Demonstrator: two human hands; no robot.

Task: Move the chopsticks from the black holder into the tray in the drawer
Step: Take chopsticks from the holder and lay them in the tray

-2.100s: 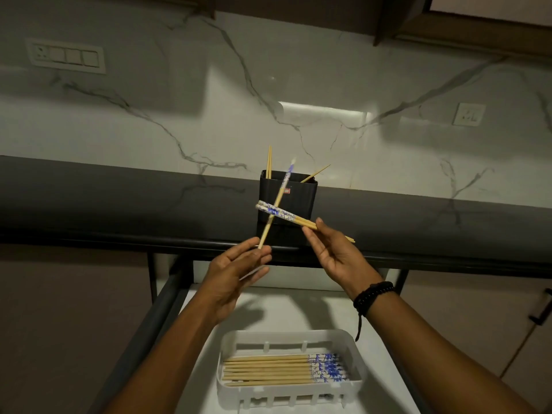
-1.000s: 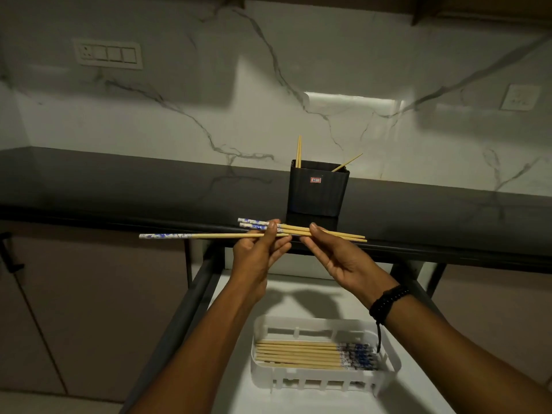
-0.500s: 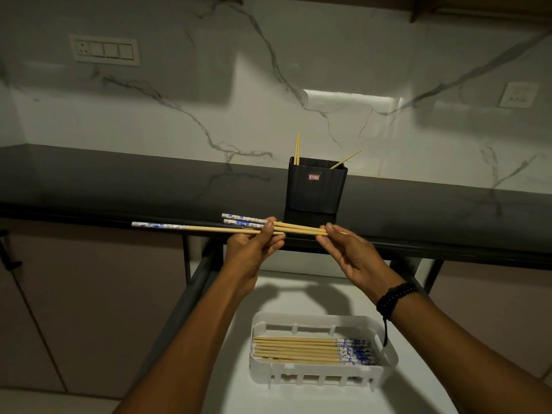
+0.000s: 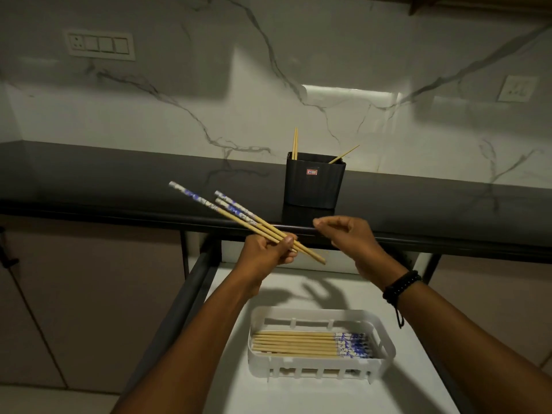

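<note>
My left hand (image 4: 266, 254) grips three chopsticks (image 4: 239, 216), wooden with blue-and-white patterned ends pointing up and to the left. To its right my right hand (image 4: 349, 239) hovers with loosely curled fingers and nothing in it, just in front of the black holder (image 4: 314, 183) on the dark counter. Three chopstick tips (image 4: 295, 143) still poke out of the holder. Below, in the open drawer, a white tray (image 4: 383, 343) holds several chopsticks (image 4: 298, 343) lying side by side, patterned ends to the right.
The dark counter edge (image 4: 119, 215) runs across in front of the marble wall. The drawer's white floor (image 4: 298, 282) lies between dark side rails (image 4: 185, 297). Cabinet fronts flank the drawer on both sides. A switch panel (image 4: 100, 44) and a socket (image 4: 516, 88) sit on the wall.
My right hand has let go of the chopsticks and drawn back to the right. The three chopsticks, held level before, now sit bunched in my left hand and tilt up to the left.
</note>
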